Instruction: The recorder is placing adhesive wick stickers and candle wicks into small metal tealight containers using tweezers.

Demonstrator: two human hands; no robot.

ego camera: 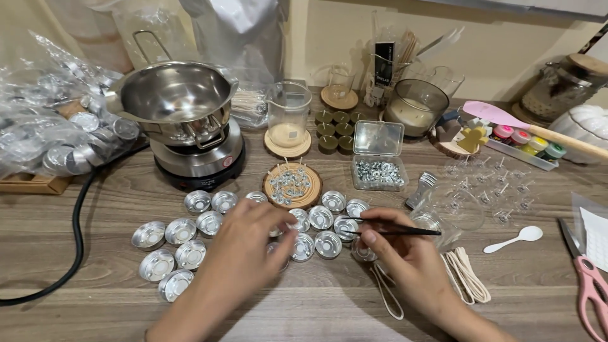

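Both forearms came in from the bottom edge, nearest the camera. Left hand [244, 244] lay palm-down over the middle of the foil tealight cups [190, 235], fingers curled narrow at one cup under the fingertips; that cup was mostly hidden, so I couldn't tell if it was pinched or only touched. Right hand [405, 250] held a thin dark tweezer-like tool [392, 232] in a pinch between thumb and forefinger. Tool's long axis ran roughly left-right, slightly tilted, with one end toward the left hand and the cups and the other end sticking out right past the fingers. Cups lay left and slightly ahead of the right hand; left hand was the nearer one, already on them.

Coil of pale wicks [467, 273] sat just right of the right wrist, a white plastic spoon [516, 239] beyond it, pink-handled scissors [589, 285] at the right edge.

Mid-table: round wooden coaster [292, 185] with small metal wick tabs on it, directly behind the cups. Clear plastic box [379, 166] of metal tabs to its right, lid up.

Farther back: steel double-boiler pot [174, 101] on an electric hotplate [201, 161], glass beaker [288, 117] on a coaster, dark green tealights [335, 130], pink spatula [506, 120]. Bag of spare foil cups [57, 126] at far left
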